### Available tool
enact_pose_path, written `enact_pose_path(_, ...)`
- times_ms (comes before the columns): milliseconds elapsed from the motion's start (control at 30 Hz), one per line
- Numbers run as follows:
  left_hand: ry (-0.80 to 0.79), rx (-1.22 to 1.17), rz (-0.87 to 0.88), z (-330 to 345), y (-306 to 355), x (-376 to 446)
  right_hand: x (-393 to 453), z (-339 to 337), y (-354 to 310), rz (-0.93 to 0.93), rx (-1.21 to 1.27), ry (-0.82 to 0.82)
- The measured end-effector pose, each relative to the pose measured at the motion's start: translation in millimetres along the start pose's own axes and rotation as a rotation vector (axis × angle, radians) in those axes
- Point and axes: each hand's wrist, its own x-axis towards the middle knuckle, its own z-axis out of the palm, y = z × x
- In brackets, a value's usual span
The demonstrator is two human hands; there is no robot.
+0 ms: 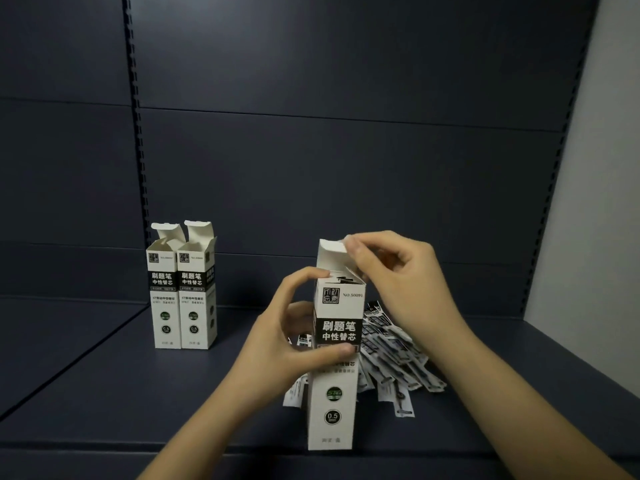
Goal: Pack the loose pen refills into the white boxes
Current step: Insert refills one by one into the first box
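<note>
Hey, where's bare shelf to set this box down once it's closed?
Bare shelf lies between the two open boxes and the held box, and left of them. It is crowded behind and right of the held box, where pen refills pile.

One head-worn view looks forward and down, close over the shelf (104, 393) front edge, facing its dark back panel (346, 168); the far right corner looks, perhaps, wide-angle bent.

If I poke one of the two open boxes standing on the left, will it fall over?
Probably. Each open box is tall and narrow on a small base, so a high poke would likely tip it. It looks like thin card, so probably light. The pair touch, so one may knock the other.
</note>
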Motion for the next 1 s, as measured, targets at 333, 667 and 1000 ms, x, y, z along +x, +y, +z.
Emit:
enact_pose_path(333,0.017,-0.047,0.018,4.9,5.2,2.0,-20.5,-12.7,5.4,-0.179,0.090,-0.084)
enact_pose_path(667,-0.033,-0.061,0.032,4.5,7.5,3.3,-18.5,-20.0,14.9,-0.396,-0.167,-0.132)
enact_pose_path(1000,0.028,-0.087,0.036,0.1,-4.3,-3.5,-32.3,-12.4,37.8,-0.213,0.076,-0.109)
